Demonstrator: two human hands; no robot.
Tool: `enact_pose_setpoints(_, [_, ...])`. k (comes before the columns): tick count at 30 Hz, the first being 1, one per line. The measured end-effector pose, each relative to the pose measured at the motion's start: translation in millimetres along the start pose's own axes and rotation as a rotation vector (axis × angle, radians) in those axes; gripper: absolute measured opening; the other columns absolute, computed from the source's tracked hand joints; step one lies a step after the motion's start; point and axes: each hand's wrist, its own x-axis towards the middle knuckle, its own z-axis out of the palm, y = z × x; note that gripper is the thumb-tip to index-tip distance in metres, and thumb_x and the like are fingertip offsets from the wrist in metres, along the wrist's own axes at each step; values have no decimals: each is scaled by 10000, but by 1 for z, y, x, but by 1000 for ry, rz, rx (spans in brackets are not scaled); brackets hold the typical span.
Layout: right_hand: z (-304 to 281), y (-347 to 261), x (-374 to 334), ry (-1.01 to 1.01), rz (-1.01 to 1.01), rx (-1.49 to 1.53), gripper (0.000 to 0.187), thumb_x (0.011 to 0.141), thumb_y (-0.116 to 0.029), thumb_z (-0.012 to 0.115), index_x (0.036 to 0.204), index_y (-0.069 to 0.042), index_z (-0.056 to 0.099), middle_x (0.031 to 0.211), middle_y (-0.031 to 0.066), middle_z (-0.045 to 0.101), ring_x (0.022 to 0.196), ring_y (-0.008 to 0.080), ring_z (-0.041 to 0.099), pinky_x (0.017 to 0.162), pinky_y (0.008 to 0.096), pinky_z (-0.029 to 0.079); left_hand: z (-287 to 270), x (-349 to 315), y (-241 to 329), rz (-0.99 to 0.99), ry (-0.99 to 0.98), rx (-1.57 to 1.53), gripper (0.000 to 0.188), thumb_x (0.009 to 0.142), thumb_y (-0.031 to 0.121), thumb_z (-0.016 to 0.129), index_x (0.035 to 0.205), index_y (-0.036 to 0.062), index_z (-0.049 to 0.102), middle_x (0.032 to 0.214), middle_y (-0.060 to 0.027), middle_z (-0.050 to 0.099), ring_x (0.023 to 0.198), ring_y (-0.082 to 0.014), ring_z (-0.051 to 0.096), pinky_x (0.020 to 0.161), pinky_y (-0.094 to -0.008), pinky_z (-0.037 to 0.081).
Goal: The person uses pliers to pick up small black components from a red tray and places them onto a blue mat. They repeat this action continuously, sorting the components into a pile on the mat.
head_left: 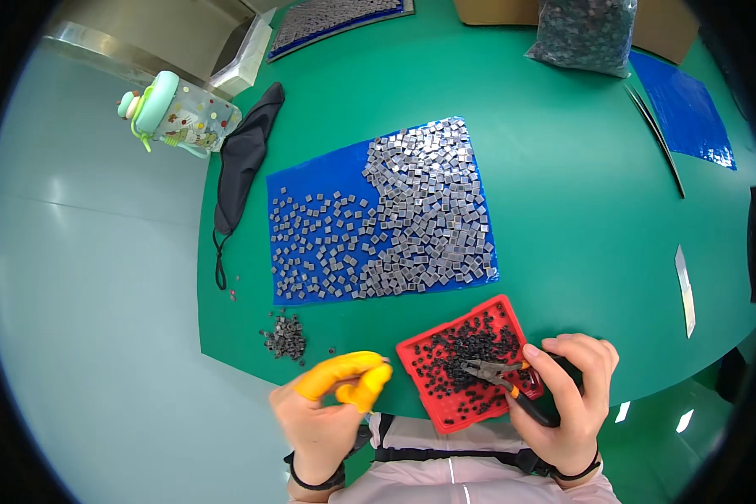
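My right hand is closed round the black-and-orange handles of a pair of pliers. The pliers' metal jaws lie over a heap of small black pieces in a red tray. Left of the tray is my left hand, with yellow finger covers on thumb and forefinger. Those two tips pinch together, and whatever is between them is too small to make out. Beyond the hands, a blue sheet carries many small grey square blocks, packed densely at right and scattered at left.
A pile of small dark pieces lies left of the tray. Tweezers, a blade and another blue sheet are at right. A filled plastic bag stands at the back. A bottle and black pouch lie at left.
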Motion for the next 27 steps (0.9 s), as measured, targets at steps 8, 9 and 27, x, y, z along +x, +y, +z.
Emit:
enact_pose_setpoints(8, [-3,2,0,-13,-8,62,570,482,-101,745,1043,-73,650,1016,107,557,892,285,544,795,426,372,17,1,18,-86,-227,-436,228,738,-79,727,962,-45,699,868,-106,694,692,-100,633,582,-187,483])
enact_pose_setpoints(9, [-4,0,0,-6,-2,64,572,481,-105,747,1043,-74,651,1015,107,558,890,283,545,792,424,371,18,0,18,-100,-267,-465,249,738,-77,727,982,-39,697,899,-114,693,683,-88,622,569,-177,473])
enact_pose_setpoints(27, [1,6,-5,46,-33,69,569,470,-99,751,1030,-96,649,1013,98,549,887,289,542,768,423,404,26,-3,15,-73,-254,-402,173,701,-97,718,865,-61,674,817,-122,681,709,-168,663,622,-252,533])
